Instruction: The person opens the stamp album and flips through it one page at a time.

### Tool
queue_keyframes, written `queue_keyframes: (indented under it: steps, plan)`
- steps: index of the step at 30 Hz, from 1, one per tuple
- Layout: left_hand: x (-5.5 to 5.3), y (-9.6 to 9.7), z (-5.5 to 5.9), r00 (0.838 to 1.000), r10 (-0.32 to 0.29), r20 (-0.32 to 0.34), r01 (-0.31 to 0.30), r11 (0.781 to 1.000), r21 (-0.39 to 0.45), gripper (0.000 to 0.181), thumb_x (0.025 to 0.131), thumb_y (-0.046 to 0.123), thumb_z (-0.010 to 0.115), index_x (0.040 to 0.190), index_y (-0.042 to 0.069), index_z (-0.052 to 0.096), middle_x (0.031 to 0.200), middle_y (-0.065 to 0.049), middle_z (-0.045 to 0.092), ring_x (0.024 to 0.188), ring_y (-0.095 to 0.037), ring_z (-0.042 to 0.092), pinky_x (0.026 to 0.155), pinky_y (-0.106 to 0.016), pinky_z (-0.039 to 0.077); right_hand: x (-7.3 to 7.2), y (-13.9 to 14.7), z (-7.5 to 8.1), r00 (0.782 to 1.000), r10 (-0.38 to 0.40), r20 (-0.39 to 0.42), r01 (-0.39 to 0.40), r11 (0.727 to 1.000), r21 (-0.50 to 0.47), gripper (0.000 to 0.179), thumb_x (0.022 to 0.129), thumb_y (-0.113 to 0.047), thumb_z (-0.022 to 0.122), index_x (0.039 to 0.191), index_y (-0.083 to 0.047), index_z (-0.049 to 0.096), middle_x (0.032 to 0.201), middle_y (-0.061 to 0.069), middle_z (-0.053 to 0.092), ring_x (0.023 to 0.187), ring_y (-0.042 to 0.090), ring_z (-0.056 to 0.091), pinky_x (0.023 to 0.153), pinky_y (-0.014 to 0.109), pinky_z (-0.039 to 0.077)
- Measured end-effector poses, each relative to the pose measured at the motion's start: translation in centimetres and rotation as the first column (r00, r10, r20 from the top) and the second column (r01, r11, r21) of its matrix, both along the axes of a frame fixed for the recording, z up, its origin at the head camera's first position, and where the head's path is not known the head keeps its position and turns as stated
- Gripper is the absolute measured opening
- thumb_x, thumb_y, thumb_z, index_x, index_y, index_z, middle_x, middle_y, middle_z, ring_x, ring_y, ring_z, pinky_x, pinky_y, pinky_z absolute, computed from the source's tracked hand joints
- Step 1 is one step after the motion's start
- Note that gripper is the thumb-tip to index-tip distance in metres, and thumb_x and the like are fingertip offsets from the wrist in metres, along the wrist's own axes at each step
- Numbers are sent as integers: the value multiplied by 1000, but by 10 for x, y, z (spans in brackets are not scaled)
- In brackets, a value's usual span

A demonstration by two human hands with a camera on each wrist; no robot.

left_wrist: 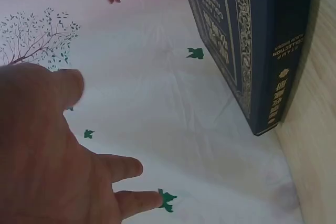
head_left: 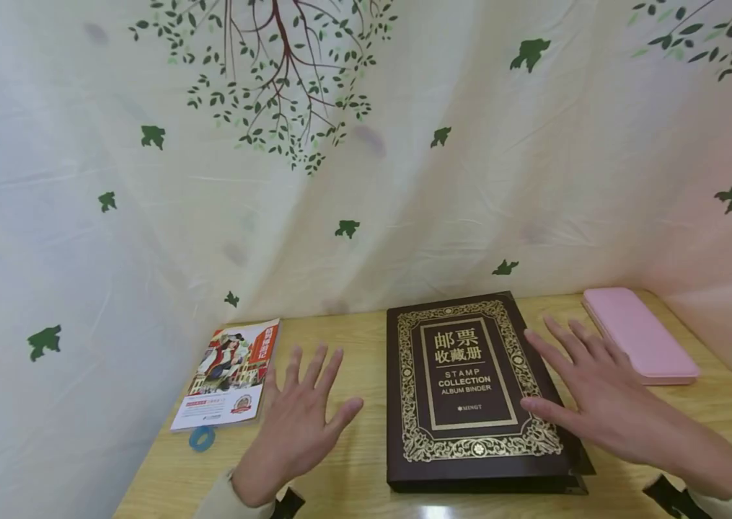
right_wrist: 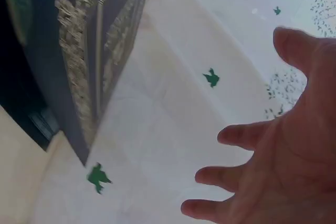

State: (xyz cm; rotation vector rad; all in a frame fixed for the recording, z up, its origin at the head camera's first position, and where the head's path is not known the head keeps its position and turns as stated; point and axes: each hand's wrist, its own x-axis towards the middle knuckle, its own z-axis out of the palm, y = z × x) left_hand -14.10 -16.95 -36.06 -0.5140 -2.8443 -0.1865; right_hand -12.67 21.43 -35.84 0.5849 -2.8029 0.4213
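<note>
A dark stamp album binder with gold ornament lies closed on the wooden table. In the head view my left hand is held out to the left of the album, fingers spread and holding nothing. My right hand is spread too, its thumb and fingertips overlapping the album's right edge in that view. Both wrist views show the bare palms, the left hand and the right hand, with the album's spine standing beyond the left one.
A colourful booklet lies at the table's left side, with a blue ring-shaped item just below it. At the back right is a pink case. A pale cloth printed with leaves and birds hangs behind the table.
</note>
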Motion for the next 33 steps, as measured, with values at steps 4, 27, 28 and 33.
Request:
queue_keyframes:
  steps: [4, 27, 28, 33]
  plan:
    - [-7, 2, -12, 997, -62, 46, 60, 997, 41, 71, 94, 61, 37, 149, 18, 31, 146, -7, 38, 131, -39, 31, 97, -68, 15, 1, -5, -21, 998, -25, 59, 24, 1000, 2, 76, 89, -55, 56, 147, -11, 34, 149, 24, 23, 129, 53, 22, 95, 70, 14]
    - [-25, 49, -82, 939, -210, 274, 194, 977, 85, 75, 89, 61, 49, 146, 14, 36, 132, -10, 49, 114, -30, 48, 93, -47, 41, 5, -7, -69, 959, -163, 230, 193, 974, -115, 75, 90, -55, 55, 137, 2, 42, 125, 36, 45, 107, 54, 48, 75, 64, 42]
    - [-25, 50, -83, 938, -213, 273, 197, 977, 86, 75, 90, 61, 48, 147, 14, 35, 132, -10, 49, 114, -30, 48, 93, -47, 41, 5, -7, -69, 958, -164, 235, 195, 974, -117, 75, 90, -55, 55, 137, 3, 41, 125, 37, 45, 107, 54, 47, 75, 64, 42]
    - [-24, 53, -88, 933, -221, 283, 200, 974, 103, 76, 91, 63, 43, 148, 14, 32, 133, -9, 48, 114, -30, 48, 93, -45, 41, 1, -1, -66, 957, -167, 237, 201, 972, -125, 75, 91, -53, 55, 137, 5, 40, 123, 39, 46, 106, 56, 48, 75, 64, 42]
